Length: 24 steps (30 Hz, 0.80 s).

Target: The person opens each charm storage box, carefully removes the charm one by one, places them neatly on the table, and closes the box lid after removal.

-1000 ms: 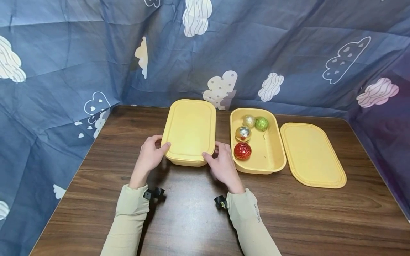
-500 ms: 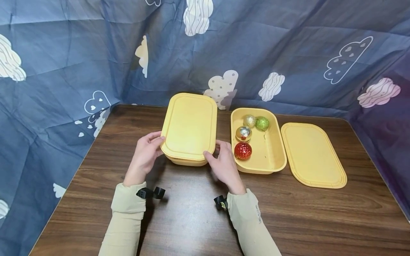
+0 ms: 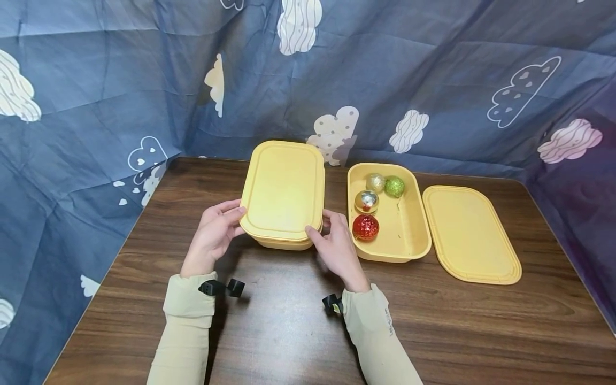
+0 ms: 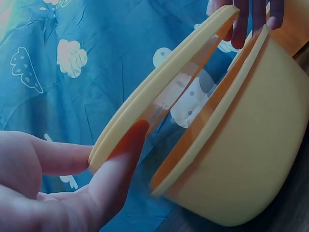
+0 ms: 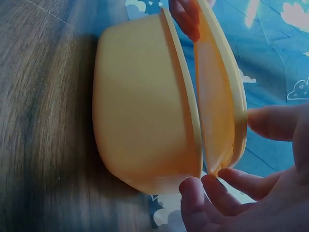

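Observation:
A yellow lid [image 3: 281, 187] hovers over a yellow food box [image 3: 285, 245], with a gap between them in both wrist views. My left hand [image 3: 212, 233] pinches the lid's left edge, thumb on top and fingers underneath. In the left wrist view that side of the lid [image 4: 152, 94] stands well off the box rim [image 4: 217, 121]. My right hand [image 3: 336, 248] holds the near right corner of the lid. Its thumb lies on the lid's upper face, and its fingertips [image 5: 192, 186] reach under the lid right at the box rim. The inside of the box is hidden in the head view.
A second yellow box [image 3: 406, 248] stands open to the right, holding a red ball [image 3: 366, 228], a shiny gold ball [image 3: 367, 201], a pale glitter ball [image 3: 375, 182] and a green ball [image 3: 394, 186]. Another lid [image 3: 471, 235] lies beside it. A blue cloud-patterned cloth [image 3: 385, 64] hangs behind the table [image 3: 284, 331].
The lid has come up off the box, its left side raised and shifted slightly left. My left hand has moved left with it, fingers now under the edge. My right hand has barely moved.

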Motion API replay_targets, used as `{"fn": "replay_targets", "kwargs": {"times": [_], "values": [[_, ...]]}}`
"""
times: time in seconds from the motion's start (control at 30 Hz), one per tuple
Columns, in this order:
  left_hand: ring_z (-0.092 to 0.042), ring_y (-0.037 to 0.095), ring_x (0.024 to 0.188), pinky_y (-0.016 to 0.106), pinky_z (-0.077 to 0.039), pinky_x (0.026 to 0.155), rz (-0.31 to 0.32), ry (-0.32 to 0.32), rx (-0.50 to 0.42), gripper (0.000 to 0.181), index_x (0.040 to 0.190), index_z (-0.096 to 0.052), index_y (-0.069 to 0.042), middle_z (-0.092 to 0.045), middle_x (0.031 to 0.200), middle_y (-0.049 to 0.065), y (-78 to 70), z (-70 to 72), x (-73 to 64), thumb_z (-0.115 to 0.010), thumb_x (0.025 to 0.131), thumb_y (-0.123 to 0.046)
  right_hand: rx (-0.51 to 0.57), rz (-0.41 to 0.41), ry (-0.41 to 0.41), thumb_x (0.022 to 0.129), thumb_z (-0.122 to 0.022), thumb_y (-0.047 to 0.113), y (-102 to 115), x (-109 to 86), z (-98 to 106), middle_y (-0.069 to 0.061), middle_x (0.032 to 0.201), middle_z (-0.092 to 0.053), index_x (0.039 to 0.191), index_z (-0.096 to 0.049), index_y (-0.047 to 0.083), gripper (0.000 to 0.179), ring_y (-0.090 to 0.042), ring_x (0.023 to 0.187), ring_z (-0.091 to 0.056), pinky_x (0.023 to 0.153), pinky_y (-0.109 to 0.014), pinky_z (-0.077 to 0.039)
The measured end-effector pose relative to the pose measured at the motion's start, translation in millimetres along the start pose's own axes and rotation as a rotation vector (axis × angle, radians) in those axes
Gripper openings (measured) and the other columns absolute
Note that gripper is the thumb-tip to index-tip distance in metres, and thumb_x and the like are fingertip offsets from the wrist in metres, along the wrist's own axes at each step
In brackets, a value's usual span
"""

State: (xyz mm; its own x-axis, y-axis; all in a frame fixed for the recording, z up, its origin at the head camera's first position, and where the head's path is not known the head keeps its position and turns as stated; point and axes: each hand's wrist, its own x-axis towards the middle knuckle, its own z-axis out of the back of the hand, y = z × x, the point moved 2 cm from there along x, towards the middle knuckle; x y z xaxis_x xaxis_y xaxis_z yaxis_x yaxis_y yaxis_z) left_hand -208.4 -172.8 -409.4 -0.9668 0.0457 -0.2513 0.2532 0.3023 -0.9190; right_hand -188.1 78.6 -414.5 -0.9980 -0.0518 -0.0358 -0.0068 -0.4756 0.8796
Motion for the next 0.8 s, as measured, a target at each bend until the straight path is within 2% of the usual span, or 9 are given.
{"fn": "replay_targets", "kwargs": {"times": [0.2, 0.43, 0.63, 0.8], "values": [[-0.069, 0.007, 0.085, 0.026, -0.059, 0.075, -0.017, -0.01, 0.013, 0.048, 0.139, -0.035, 0.014, -0.07, 0.094, -0.003, -1.9, 5.3, -0.3, -0.051, 0.096, 0.001, 0.014, 0.017, -0.031, 0.097, -0.053, 0.025, -2, 0.0, 1, -0.019, 0.131, -0.047, 0.139, -0.044, 0.0, 0.05, -0.028, 0.103, -0.057, 0.091, -0.04, -0.049], [-0.069, 0.008, 0.082, 0.026, -0.059, 0.07, -0.034, -0.041, -0.031, 0.04, 0.133, -0.041, 0.01, -0.072, 0.089, -0.003, -7.8, 14.9, -3.6, -0.052, 0.095, 0.001, -0.041, -0.037, -0.014, 0.093, -0.059, 0.019, -7, 2.8, -2, -0.019, 0.126, -0.05, 0.138, -0.042, -0.004, 0.053, -0.026, 0.099, -0.06, 0.088, -0.038, -0.05], [-0.07, 0.009, 0.082, 0.025, -0.059, 0.07, -0.067, -0.057, -0.041, 0.028, 0.123, -0.048, 0.004, -0.072, 0.092, -0.002, -12.8, 23.5, -8.7, -0.053, 0.095, 0.0, -0.02, -0.07, 0.01, 0.092, -0.061, 0.016, -11, 5.0, -4, -0.016, 0.119, -0.053, 0.137, -0.043, -0.003, 0.052, -0.027, 0.099, -0.059, 0.087, -0.038, -0.051], [-0.07, 0.009, 0.082, 0.025, -0.059, 0.069, -0.09, -0.064, -0.045, 0.032, 0.124, -0.048, 0.005, -0.073, 0.092, -0.002, -18.6, 29.9, -11.6, -0.056, 0.094, 0.0, 0.01, -0.085, 0.012, 0.091, -0.063, 0.015, -11, 5.4, -4, -0.015, 0.118, -0.055, 0.136, -0.044, -0.001, 0.051, -0.025, 0.099, -0.06, 0.084, -0.035, -0.052]]}}
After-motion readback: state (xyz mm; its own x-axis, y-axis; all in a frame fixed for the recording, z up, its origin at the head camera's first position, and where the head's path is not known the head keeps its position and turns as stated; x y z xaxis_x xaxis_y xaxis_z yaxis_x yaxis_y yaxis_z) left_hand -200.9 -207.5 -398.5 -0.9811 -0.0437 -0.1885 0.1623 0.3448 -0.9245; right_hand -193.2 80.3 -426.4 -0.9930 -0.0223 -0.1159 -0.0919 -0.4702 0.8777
